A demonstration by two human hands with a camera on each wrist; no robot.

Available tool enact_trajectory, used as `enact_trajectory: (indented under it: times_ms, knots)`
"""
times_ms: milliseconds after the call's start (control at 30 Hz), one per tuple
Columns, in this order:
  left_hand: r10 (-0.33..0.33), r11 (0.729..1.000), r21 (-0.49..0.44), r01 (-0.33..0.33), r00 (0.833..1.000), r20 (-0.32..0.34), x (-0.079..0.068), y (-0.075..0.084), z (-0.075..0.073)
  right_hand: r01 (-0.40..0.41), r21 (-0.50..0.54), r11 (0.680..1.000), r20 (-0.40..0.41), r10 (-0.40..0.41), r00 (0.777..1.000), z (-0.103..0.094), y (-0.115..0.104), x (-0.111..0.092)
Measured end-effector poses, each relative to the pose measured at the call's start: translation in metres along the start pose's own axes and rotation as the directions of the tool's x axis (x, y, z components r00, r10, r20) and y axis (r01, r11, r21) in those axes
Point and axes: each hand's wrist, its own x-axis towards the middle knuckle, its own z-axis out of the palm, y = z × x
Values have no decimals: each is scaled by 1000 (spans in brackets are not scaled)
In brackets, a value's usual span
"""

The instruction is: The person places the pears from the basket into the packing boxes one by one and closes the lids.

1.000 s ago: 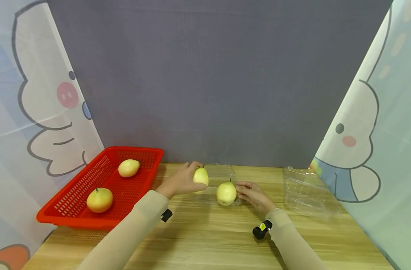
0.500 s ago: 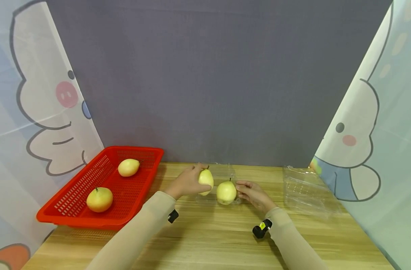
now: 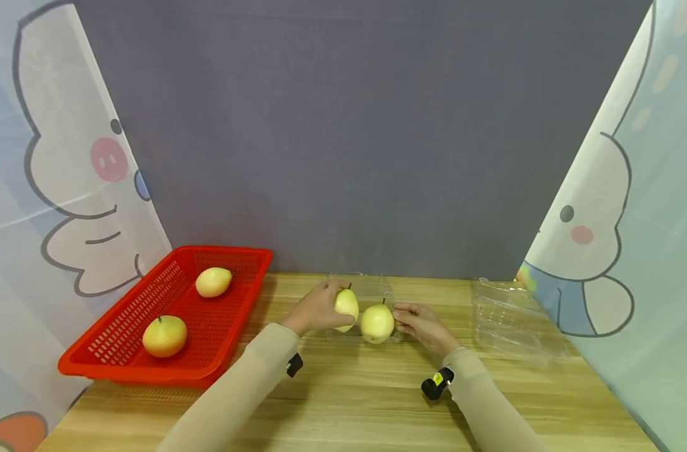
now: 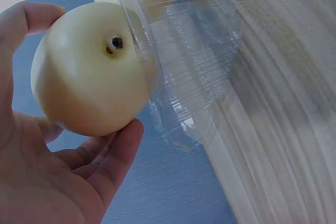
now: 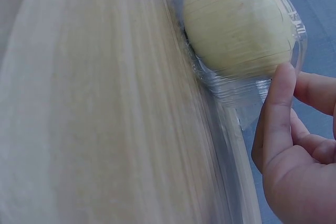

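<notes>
My left hand (image 3: 316, 307) grips a pale yellow pear (image 3: 346, 309) between thumb and fingers, at the left part of a clear plastic box (image 3: 359, 285). In the left wrist view this pear (image 4: 89, 72) shows its base end, close beside the ribbed box wall (image 4: 189, 51). Another pear (image 3: 377, 324) sits in the right part of the box, its stem up. My right hand (image 3: 425, 326) pinches the box's right edge; in the right wrist view the thumb lies on the clear rim, right by the seated pear (image 5: 236, 30). The box's lid part stands raised toward the back.
At the left stands a red plastic basket (image 3: 238, 326) holding two more pears, one near (image 3: 165, 336) and one farther back (image 3: 213, 282). More clear plastic packaging (image 3: 509, 320) lies at the right of the wooden table (image 3: 366, 402). A grey cloth (image 3: 343, 138) hangs behind.
My left hand has moved right and slightly down with its pear, bringing it beside the seated pear at the box. The right hand stays at the box's right edge.
</notes>
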Motion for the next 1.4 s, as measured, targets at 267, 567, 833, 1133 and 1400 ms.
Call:
enact_trajectory:
  times_ms: [267, 567, 833, 1133, 1400]
  knots:
    - [-20, 1000, 6, 20, 1000, 4, 2, -2, 5, 10, -10, 1000, 2, -10, 1000, 0, 1, -1]
    - [12, 1000, 12, -12, 1000, -14, 5, -5, 17, -1, -8, 1000, -3, 1, 1000, 0, 0, -1]
    - [4, 997, 81, -1, 1000, -30, 5, -4, 24, 0, -10, 1000, -2, -1, 1000, 1, -1, -1]
    - [-30, 992, 126, 31, 999, -10, 7, -4, 28, 13, -22, 1000, 6, -13, 1000, 1, -1, -2]
    - [-49, 991, 124, 48, 999, 0, 8, -7, 31, 18, -12, 1000, 15, -17, 1000, 0, 0, -3]
